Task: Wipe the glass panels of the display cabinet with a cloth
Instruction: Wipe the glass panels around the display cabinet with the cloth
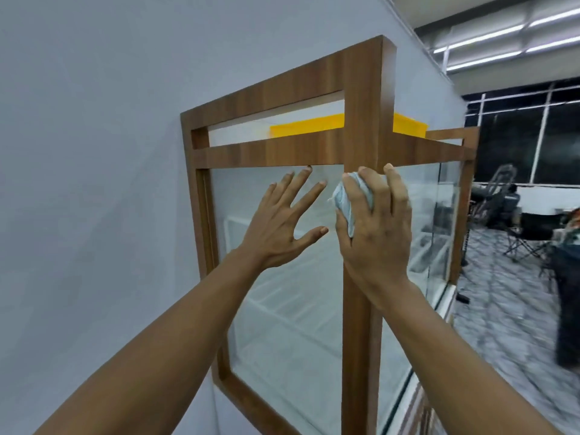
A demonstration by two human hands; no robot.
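- Head view: a bunched pale blue cloth [343,202] is held in the right hand [376,233], by the brown wooden cabinet post [357,340].
- The left hand [282,221] is spread open at the clear glass panel [282,324].
- Most wiping is judged still left.

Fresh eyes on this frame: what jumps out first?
The two hands at centre: the left hand spread open against the glass panel, the right hand gripping a bunched pale blue cloth at the wooden corner post. Above them, a bright yellow object shows behind the top rails of the display cabinet.
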